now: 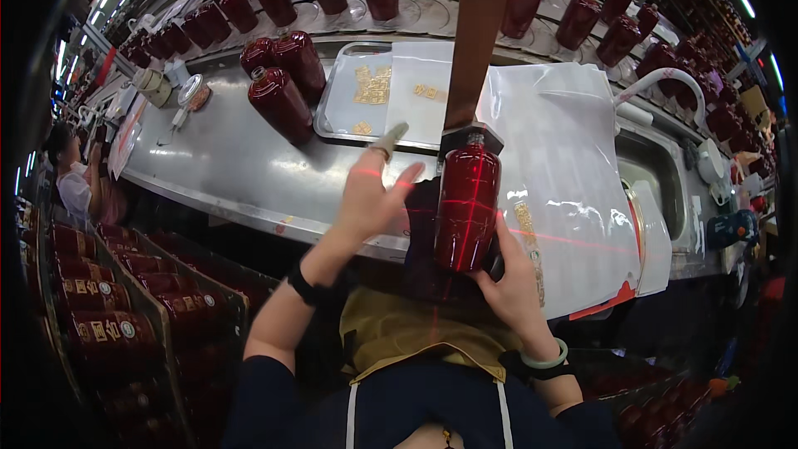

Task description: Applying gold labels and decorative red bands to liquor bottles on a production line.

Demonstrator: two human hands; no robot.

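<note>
Apart, hands (368,201) (515,287) either side of bottle (468,212)

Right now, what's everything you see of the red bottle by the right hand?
The red bottle is shiny, dark and glass-like, with rounded shoulders and a short neck pointing toward the brown post. Bright red light lines cross it. The right hand touches its lower right side; its exact tilt is unclear.
</note>
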